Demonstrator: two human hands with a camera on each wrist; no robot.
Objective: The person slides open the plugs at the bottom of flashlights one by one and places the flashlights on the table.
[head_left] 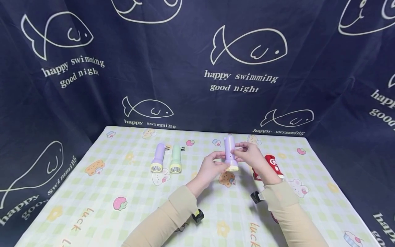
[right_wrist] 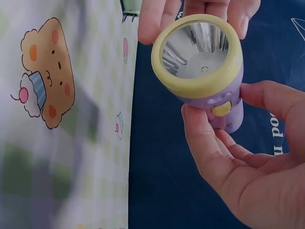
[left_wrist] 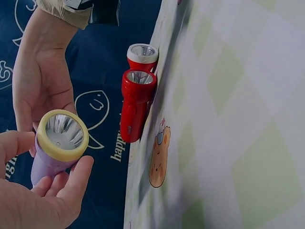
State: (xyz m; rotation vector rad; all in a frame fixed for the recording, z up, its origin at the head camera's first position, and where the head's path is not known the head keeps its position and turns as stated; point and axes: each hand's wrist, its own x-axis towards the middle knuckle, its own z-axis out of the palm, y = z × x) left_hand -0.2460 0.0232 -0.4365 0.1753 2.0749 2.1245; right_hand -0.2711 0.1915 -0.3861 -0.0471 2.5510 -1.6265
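There were two yellow-rimmed purple flashlights (head_left: 229,147), one yellow-rimmed mint-green flashlight (head_left: 176,157), two red cylindrical flashlights (left_wrist: 134,109) and two bare hands (head_left: 210,168).

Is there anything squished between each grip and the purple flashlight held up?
Nothing visible is in the way: the left grip and right grip both touch the purple flashlight directly. In the head view, the red flashlights are off to its right and the green flashlight off to its left.

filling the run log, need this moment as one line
left hand: holds lilac torch | right hand: holds same torch | table: green torch, second lilac torch, two red torches
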